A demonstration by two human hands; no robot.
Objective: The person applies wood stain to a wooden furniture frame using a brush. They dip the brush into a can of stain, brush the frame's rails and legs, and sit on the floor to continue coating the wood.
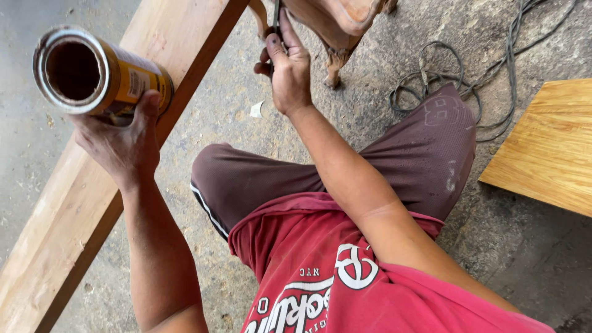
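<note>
My left hand grips an open yellow-labelled tin can, tilted with its dark mouth toward the camera, above a long pale wooden plank. My right hand reaches forward and is closed on a thin dark tool handle, probably a brush, held against a carved reddish wooden furniture piece at the top. The tool's tip is hidden behind the hand and the wood.
I sit on a dusty concrete floor in brown trousers and a red shirt. A tangled dark cable lies at upper right. A varnished wooden board rests at the right edge. A small white scrap lies near my knee.
</note>
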